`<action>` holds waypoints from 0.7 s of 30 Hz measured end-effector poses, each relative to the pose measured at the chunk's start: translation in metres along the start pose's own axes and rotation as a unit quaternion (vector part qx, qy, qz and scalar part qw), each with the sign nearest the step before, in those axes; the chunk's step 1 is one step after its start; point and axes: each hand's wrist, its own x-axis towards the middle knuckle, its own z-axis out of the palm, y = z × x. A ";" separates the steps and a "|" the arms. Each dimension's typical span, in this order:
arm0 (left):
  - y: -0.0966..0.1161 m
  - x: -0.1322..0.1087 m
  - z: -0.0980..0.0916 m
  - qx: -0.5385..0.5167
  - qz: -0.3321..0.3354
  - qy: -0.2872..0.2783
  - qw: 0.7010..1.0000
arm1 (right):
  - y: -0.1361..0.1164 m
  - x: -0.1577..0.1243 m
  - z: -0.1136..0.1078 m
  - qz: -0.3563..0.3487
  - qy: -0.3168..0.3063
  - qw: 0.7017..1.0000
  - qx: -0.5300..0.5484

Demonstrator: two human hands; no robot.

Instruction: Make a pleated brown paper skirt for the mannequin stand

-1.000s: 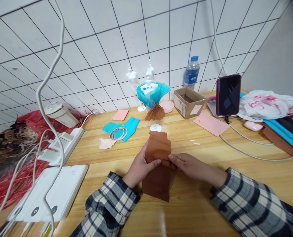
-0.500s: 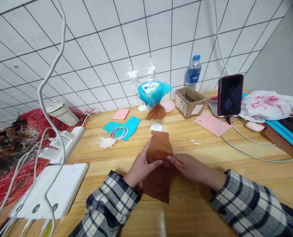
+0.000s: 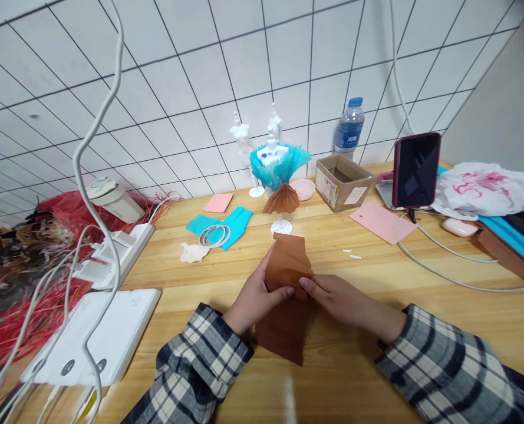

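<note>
Brown crepe paper is held between my two hands over the table, its lower part hanging down toward me. My left hand grips the paper's left side, thumb on top and fingers behind it. At the right edge my right hand pinches the paper near my left thumb. Just beyond stands a small white mannequin on a round base, dressed in a fringed turquoise paper ruffle with a brown pleated piece at its front. Another white mannequin stands behind it.
Left of the mannequins lie turquoise paper, silvery rings and pink paper. A cardboard box, water bottle, pink bowl and propped phone stand at the back. A power strip and white cables are on the left.
The whole view has shifted slightly, so things appear a little farther right. Both hands keep nearly the same hold on the brown crepe paper.
</note>
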 end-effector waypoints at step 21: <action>0.000 0.000 0.002 0.010 0.004 0.008 1.000 | -0.001 0.002 0.001 -0.017 -0.013 1.000 0.010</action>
